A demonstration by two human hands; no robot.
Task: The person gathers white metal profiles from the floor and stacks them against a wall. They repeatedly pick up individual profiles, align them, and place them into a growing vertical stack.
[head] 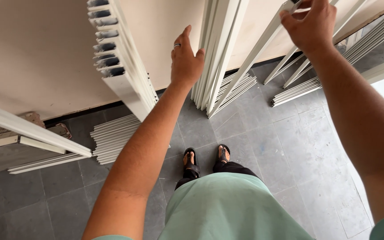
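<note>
Our right hand (310, 24) pinches a white profile strip (250, 66) leaning on the wall (36, 53), left hand (185, 60) spread flat against the leaning strip bundle (214, 58); pulling it could, we judge, topple neighbouring strips onto the floor (290, 151)

Site is looking like a fabrication workshop or building-materials store: bundles of long white metal profiles (218, 53) are leaning against a plain beige wall (36, 53), more lengths are lying stacked (114, 138) on a grey tiled floor (290, 151).
</note>
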